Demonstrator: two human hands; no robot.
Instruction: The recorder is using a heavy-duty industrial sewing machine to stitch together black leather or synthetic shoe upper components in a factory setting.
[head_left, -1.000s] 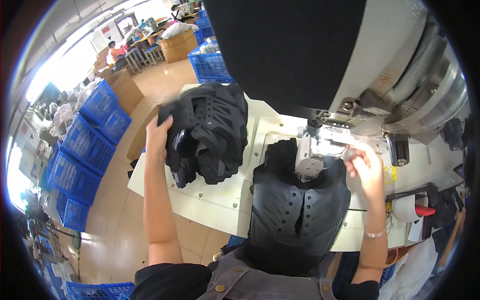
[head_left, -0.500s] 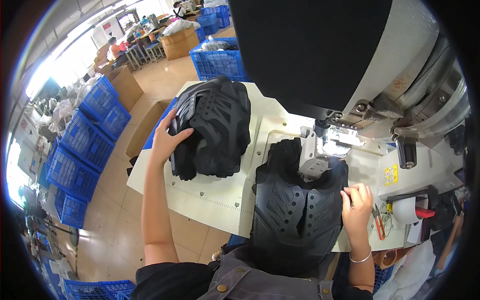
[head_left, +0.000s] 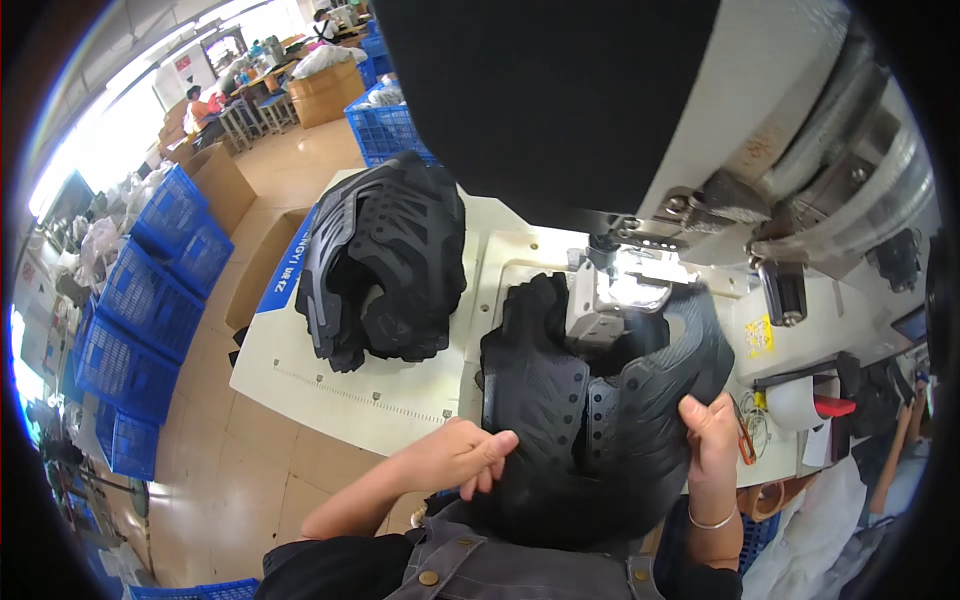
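Note:
Under the sewing machine head (head_left: 600,300) lies a black shoe upper (head_left: 530,400) with two rows of eyelet holes, spread across the near edge of the table. Its right side is lifted and curled up. My right hand (head_left: 712,430) is closed on that right edge, thumb on top. My left hand (head_left: 465,455) is at the upper's left edge, fingers curled in and thumb tip against the black material; I see nothing held in it. Left of the machine sits a pile of similar black uppers (head_left: 400,260), untouched by either hand.
The pale machine table (head_left: 300,385) carries orange-handled snippers (head_left: 746,445) at the right. Blue crates (head_left: 140,320) line the left side across a tiled floor, near cardboard boxes (head_left: 215,185). Another person (head_left: 200,108) sits far off at the back left.
My left hand has left the pile of uppers and come down right to the upper at the machine. My right hand has raised that upper's right side. The view has shifted slightly.

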